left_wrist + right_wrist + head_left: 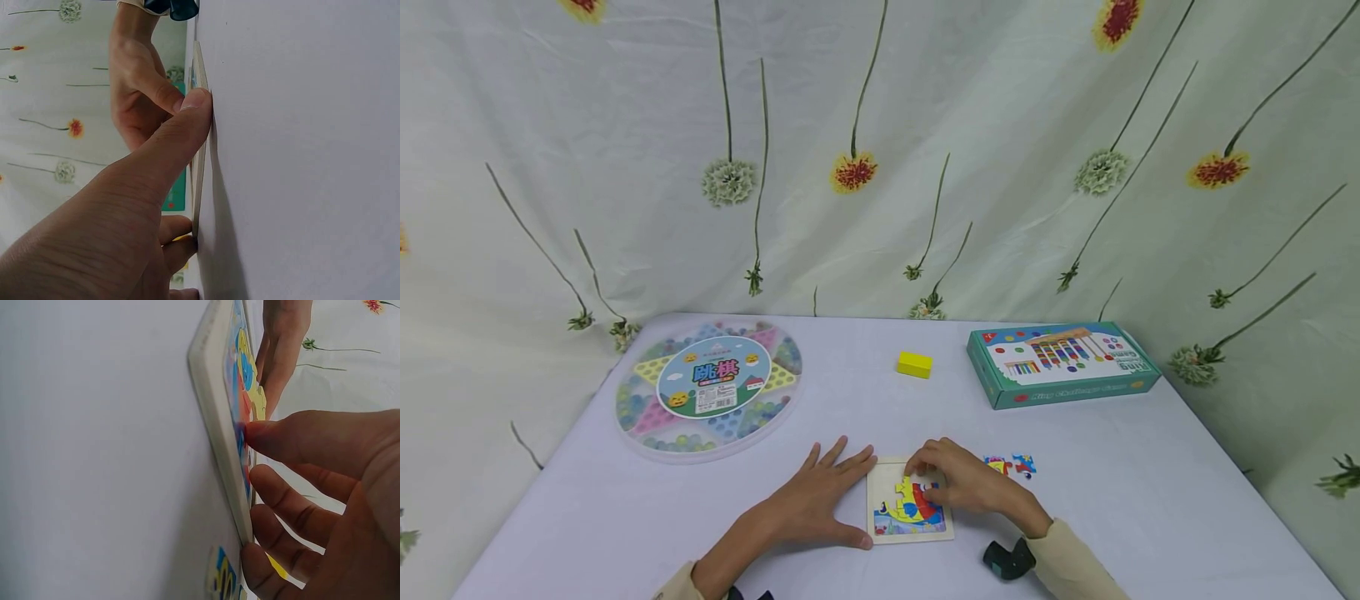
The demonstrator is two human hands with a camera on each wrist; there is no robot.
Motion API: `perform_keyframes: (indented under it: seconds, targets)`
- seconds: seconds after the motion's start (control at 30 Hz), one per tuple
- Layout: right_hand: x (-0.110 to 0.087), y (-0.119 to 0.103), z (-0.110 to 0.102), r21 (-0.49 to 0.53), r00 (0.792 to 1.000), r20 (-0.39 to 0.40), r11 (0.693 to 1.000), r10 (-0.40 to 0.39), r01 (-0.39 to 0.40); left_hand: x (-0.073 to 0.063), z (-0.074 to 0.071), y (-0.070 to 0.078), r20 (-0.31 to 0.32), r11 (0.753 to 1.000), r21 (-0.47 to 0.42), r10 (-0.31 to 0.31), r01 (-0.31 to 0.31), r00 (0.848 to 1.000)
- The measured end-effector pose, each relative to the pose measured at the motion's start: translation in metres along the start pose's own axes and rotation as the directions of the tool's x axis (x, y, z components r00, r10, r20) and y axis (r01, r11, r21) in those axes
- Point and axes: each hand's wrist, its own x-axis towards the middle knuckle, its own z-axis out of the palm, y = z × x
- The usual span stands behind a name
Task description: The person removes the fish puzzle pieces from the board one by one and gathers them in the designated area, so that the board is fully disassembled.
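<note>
A small wooden jigsaw puzzle (912, 537) lies on the white table, with a colourful picture partly filled with yellow, red and blue pieces. My left hand (820, 500) spreads along its left side, fingers straight, thumb (195, 103) at the near corner and fingertips by the far one. Over the right half of the board, my right hand (966, 477) has curled fingers, with thumb (262, 436) and index fingertip pinching a red-and-blue puzzle piece (240, 440) low against the board. The other right fingers rest at the board's edge. The hand hides part of the picture.
Two loose puzzle pieces (1022, 465) lie right of the board, partly behind my right hand. Farther back are a yellow block (914, 365), a green game box (1063, 364) at right and a round Chinese checkers set (711, 387) at left. A flowered curtain (880, 242) hangs behind the table.
</note>
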Motion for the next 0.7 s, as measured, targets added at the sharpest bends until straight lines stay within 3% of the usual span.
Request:
perform_keyframes:
  seconds: [0.4,0.7]
  targets:
    - [0.0006,-0.0008,0.0000,0.045,1.000,0.005,0.999,-0.005,0.005,0.0001,0.0006,-0.0003,0.008,1.000,-0.003,0.002,-0.002,1.000]
    - [0.0021,-0.0037,0.0018,0.171,1.000,0.006,0.985,-0.013,0.012,0.0004,0.0005,-0.0002,0.007,1.000,0.003,-0.004,0.004,1.000]
